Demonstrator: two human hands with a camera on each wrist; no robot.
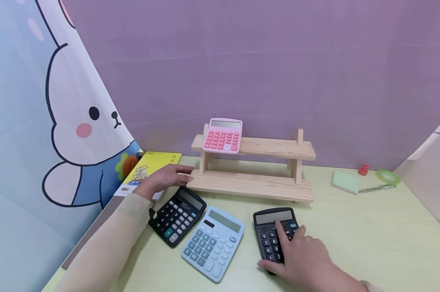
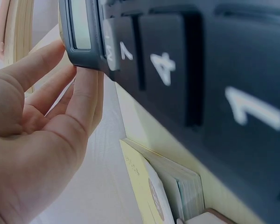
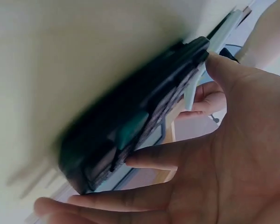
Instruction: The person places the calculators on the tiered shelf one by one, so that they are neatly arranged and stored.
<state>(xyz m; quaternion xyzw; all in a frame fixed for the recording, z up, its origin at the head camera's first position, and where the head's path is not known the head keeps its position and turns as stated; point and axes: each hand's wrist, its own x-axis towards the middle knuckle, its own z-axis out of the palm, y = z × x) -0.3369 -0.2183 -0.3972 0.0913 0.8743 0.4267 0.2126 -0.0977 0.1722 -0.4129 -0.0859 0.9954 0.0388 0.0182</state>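
Observation:
My left hand (image 1: 170, 177) reaches to the left end of a two-tier wooden shelf (image 1: 249, 184), its fingers fairly straight and the fingertips at the lower board's end. Below that hand lies a black calculator (image 1: 178, 217), whose keys fill much of the left wrist view. My right hand (image 1: 305, 257) holds a second black calculator (image 1: 273, 219) by its sides, thumb at the lower left edge. The index finger lies over the face just under the display; part of the keypad is hidden beneath the hand. Between these two lies a light blue calculator (image 1: 212, 243).
On the shelf's upper board a pink calculator (image 1: 223, 136) leans at the left. A yellow book (image 1: 161, 160) lies beyond the left forearm. At the right are a green notepad (image 1: 345, 182), a pen (image 1: 376, 189), a red stamp-like piece (image 1: 364, 169) and a tape roll (image 1: 387, 177).

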